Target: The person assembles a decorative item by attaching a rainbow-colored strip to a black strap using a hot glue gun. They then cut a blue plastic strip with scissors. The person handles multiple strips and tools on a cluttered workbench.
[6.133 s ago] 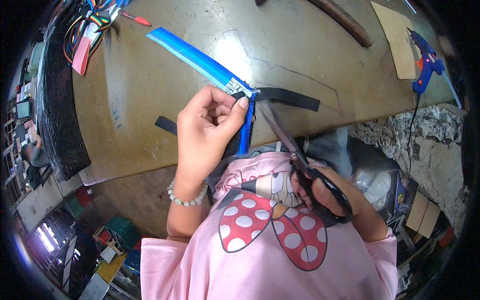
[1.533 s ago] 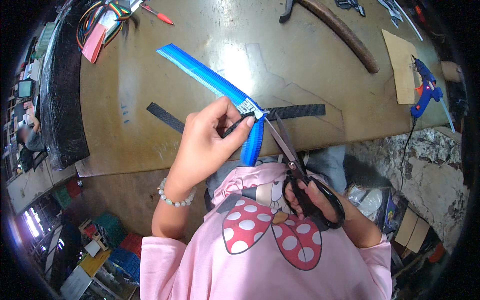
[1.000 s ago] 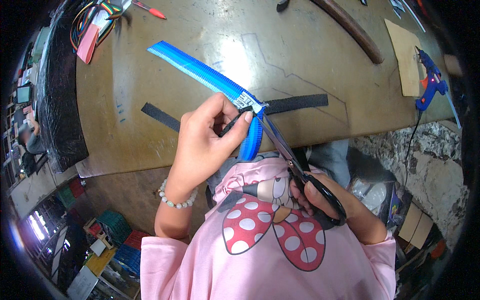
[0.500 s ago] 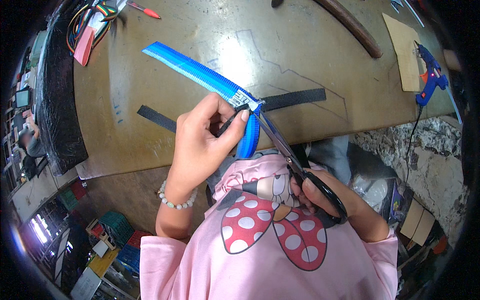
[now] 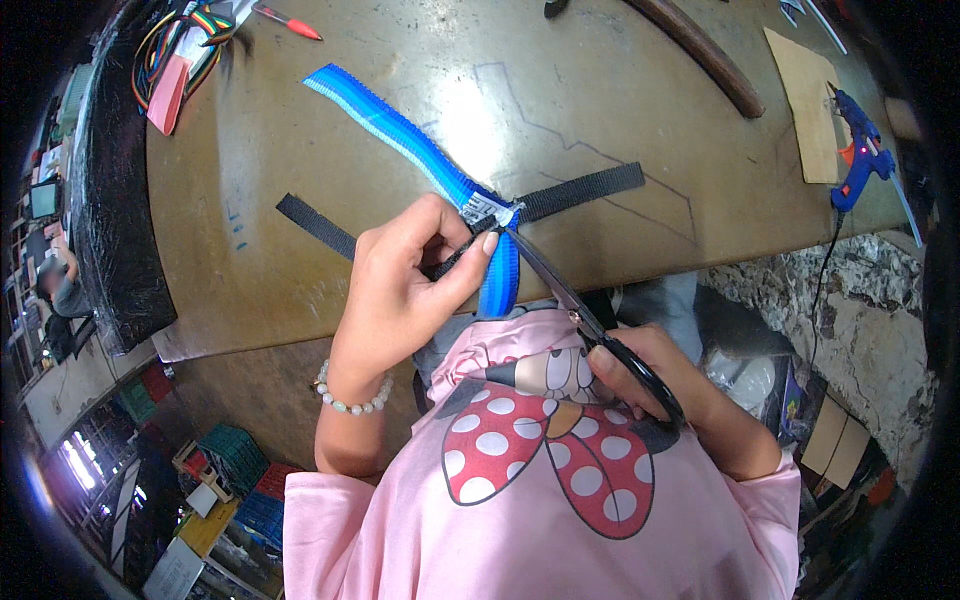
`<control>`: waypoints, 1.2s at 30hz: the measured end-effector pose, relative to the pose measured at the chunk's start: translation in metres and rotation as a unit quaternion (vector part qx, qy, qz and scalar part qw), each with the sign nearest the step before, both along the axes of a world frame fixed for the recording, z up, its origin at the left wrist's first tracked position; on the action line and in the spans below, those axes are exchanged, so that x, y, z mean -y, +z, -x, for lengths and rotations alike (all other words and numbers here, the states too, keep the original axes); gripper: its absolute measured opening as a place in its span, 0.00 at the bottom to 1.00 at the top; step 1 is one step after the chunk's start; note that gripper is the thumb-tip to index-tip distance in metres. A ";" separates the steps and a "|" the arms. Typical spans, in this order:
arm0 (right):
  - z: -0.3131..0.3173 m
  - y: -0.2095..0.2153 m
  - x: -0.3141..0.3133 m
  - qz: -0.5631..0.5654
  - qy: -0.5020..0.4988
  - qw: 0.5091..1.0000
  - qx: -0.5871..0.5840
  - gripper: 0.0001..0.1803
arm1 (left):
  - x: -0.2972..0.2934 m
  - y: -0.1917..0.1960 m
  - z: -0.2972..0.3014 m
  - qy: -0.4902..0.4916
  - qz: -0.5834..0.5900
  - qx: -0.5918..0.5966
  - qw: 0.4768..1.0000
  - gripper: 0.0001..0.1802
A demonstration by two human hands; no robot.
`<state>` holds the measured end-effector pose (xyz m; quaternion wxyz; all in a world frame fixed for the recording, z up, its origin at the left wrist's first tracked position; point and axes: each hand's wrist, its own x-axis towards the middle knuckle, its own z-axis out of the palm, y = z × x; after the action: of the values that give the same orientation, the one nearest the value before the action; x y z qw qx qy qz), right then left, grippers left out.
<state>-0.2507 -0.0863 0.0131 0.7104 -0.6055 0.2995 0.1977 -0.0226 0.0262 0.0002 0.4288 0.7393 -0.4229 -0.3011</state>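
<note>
My left hand (image 5: 405,265) pinches a black webbing strap (image 5: 590,192) where it meets a blue striped webbing strap (image 5: 395,125). A white label (image 5: 482,210) shows at that joint, just above my thumb. Part of the black strap is hidden behind my fingers; one end comes out at the left, the other at the right. The blue strap also hangs down below the joint. My right hand (image 5: 650,365) grips black-handled scissors (image 5: 555,278), whose blades look nearly together. Their tips touch or nearly touch the straps beside my left thumb.
A blue glue gun (image 5: 860,150) lies by a cardboard piece (image 5: 803,105) on the right of the table (image 5: 250,300). At the back are a curved brown bar (image 5: 700,55), a red pen (image 5: 290,20) and bundled striped cords (image 5: 210,25). Another person (image 5: 65,285) sits far left.
The scissors' blades have come closer together. The blue strap's far end has shifted up and right and now bends. The black strap's right end has moved slightly left and up.
</note>
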 end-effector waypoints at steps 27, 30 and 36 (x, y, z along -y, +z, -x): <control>-0.001 0.007 0.004 0.036 0.049 0.997 0.036 0.32 | -0.002 -0.009 0.004 0.042 0.052 -0.139 0.988 0.14; -0.003 0.010 0.009 0.080 0.061 0.995 0.027 0.35 | -0.004 -0.007 0.003 0.025 0.037 -0.090 0.995 0.15; -0.017 0.042 0.048 0.127 0.169 0.973 -0.089 0.44 | -0.005 -0.003 0.003 -0.018 0.052 0.021 0.998 0.16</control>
<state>-0.2336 -0.1348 0.0550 0.5547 -0.7124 0.2777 0.3281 -0.0257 0.0312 -0.0024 0.4520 0.7146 -0.4601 -0.2707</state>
